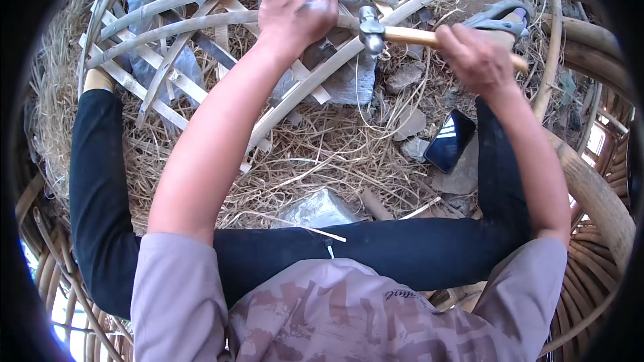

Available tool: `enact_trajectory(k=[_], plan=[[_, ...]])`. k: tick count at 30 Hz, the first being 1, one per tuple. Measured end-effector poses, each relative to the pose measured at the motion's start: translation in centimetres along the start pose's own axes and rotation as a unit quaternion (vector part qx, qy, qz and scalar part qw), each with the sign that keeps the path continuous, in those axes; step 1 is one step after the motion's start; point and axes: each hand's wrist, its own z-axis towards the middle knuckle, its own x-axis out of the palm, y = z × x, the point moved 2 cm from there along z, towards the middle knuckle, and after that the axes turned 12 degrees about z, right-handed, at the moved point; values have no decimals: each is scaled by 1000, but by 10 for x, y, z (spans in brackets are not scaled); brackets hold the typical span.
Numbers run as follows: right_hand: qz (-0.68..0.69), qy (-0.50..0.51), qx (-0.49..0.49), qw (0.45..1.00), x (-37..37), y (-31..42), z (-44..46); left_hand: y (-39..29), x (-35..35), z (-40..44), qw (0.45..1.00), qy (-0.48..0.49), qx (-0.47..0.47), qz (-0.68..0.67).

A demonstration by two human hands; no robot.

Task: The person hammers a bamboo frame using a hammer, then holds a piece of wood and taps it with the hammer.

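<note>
My right hand (pixel 473 57) is closed round the wooden handle of a hammer (pixel 372 30), whose metal head points left, beside the ends of the curved strips. Fingers spread, my left hand (pixel 298 3) lies on a lattice (pixel 201 20) of crossed cane strips and presses on two curved poles. A long flat strip (pixel 308 84) crosses diagonally beneath the hammer head. Whether anything small sits under my left palm is hidden.
Dry straw (pixel 322 141) covers the ground. A dark phone (pixel 451 141) lies by my right knee, near flat stones (pixel 406 77). A clear plastic packet (pixel 318 208) is between my legs. Bent cane poles (pixel 590 188) curve along the right side.
</note>
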Motion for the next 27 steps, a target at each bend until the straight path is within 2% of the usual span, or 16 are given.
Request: enact_trajectory(k=[3,6,10,12,14,17,21,24,25,27], plan=[[60,-106,-138,983,-19,-7,7,2,2,0,1000,-27,-2,5],[53,-93,-192,976,-19,0,4,0,-2,0,999,-43,8,2],[47,-97,-184,977,-9,3,6,-2,0,-1,997,-70,18,17],[34,-66,-113,991,8,-1,6,-2,0,0,997,-70,16,26],[31,-64,-80,994,10,0,5,-3,1,1,998,-58,11,36],[47,-93,-170,980,-6,2,9,-2,0,1,997,-64,18,26],[20,-46,-123,991,5,1,8,-3,-1,0,999,-42,13,24],[88,-86,-145,982,-2,10,4,-1,-2,-1,999,-43,16,16],[91,-45,-89,991,6,13,0,-1,-2,-1,999,-41,16,17],[87,-55,-93,990,0,13,3,-2,-1,0,999,-44,19,14]])
